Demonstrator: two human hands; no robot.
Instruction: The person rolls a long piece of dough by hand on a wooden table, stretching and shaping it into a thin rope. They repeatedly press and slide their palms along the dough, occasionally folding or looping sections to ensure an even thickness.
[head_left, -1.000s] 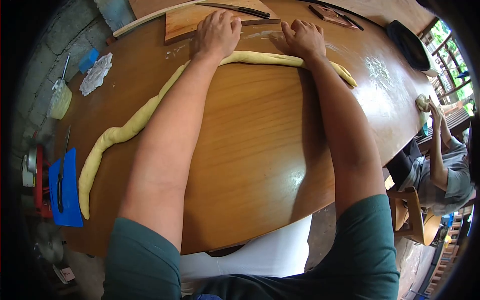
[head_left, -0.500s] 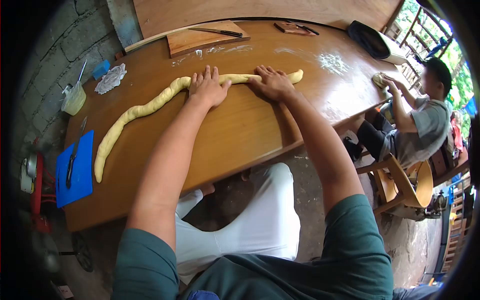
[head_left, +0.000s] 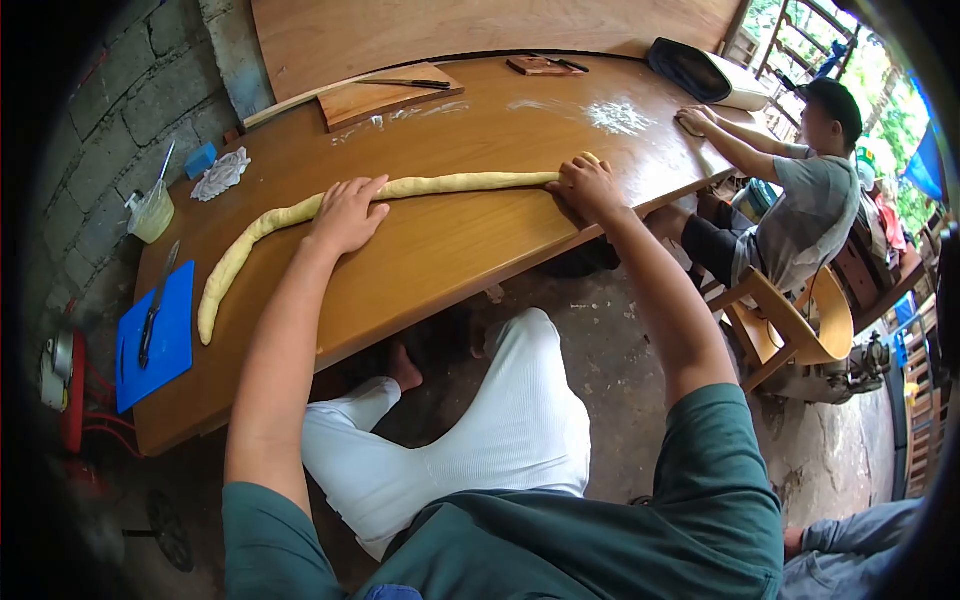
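A: Where does the dough rope point(head_left: 440, 184) lie?

B: Stretched along the wooden table point(head_left: 470, 240), running from a curved tail near the blue cutting mat point(head_left: 172, 340) up to a blunt end close to the table's near edge on the right.

A: And the hands on it?

B: The left hand point(head_left: 347, 213) lies flat on the rope's middle stretch, fingers spread wide and palm down, with dough showing on either side of it. The right hand point(head_left: 590, 186) covers the rope's right end, fingers loosely curved over it, pressing rather than gripping. A long bare stretch of rope lies between the two hands.

A: What else sits around the rope?

B: Beyond it, toward the wall, a wooden board point(head_left: 385, 95) carries a knife point(head_left: 405, 83). Left of the rope are a crumpled cloth point(head_left: 220, 175) and a plastic cup point(head_left: 152, 212). Right of the rope's end, a seated person point(head_left: 800, 200) presses both hands on the table's far edge, beside a patch of flour point(head_left: 615, 117).
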